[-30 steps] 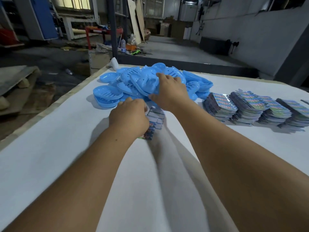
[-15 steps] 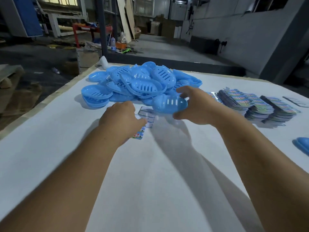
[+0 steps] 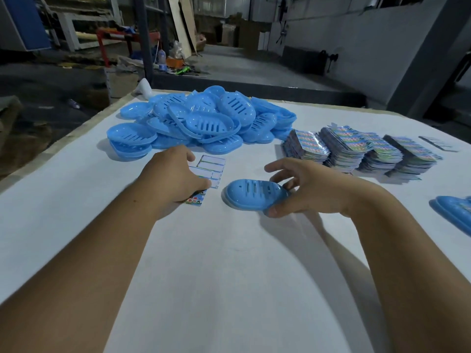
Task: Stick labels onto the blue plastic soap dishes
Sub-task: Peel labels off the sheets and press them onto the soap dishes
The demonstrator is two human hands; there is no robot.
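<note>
Right now I am holding one blue soap dish (image 3: 254, 193) with my right hand (image 3: 309, 188), thumb and fingers curled round its right end, its long axis running left to right, slotted bottom facing up. My left hand (image 3: 173, 178) is pressing down on a label sheet (image 3: 210, 169) just left of the dish; its fingers are possibly pinching a label, though they are hidden. Farther off on the bench (image 3: 229, 289), the soap dish pile (image 3: 201, 121) is lying beside the label stacks (image 3: 356, 151).
</note>
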